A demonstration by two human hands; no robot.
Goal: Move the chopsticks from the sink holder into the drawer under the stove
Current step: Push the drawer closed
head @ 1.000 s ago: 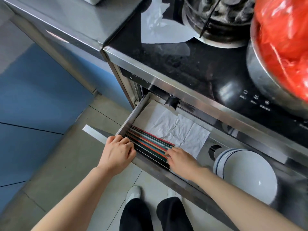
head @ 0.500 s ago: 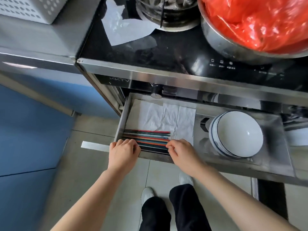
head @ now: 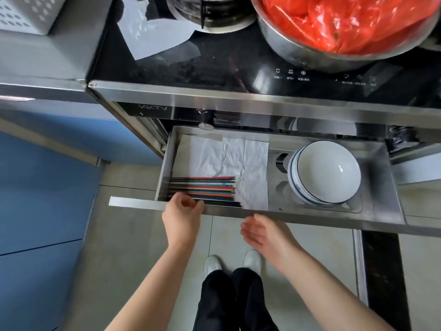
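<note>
Several chopsticks (head: pixel 205 188) with red, teal, orange and dark shafts lie side by side in the front left corner of the open steel drawer (head: pixel 310 217) under the stove. They rest partly on white paper (head: pixel 229 158). My left hand (head: pixel 182 216) hovers over the drawer's front edge by the chopsticks' left ends, fingers loosely curled and holding nothing. Below the front edge my right hand (head: pixel 266 231) is out of the drawer, palm up, fingers apart and empty.
A stack of white bowls (head: pixel 327 174) with blue rims sits in the right half of the drawer. On the black cooktop (head: pixel 226 65) stand a steel bowl with a red bag (head: pixel 343 27) and a pot. Blue cabinet fronts (head: pixel 43 187) are at the left; my feet stand on the tiled floor.
Both hands have come off the chopsticks and drawn back toward me; the right hand has left the drawer and turned palm up. The chopsticks lie still in the drawer.
</note>
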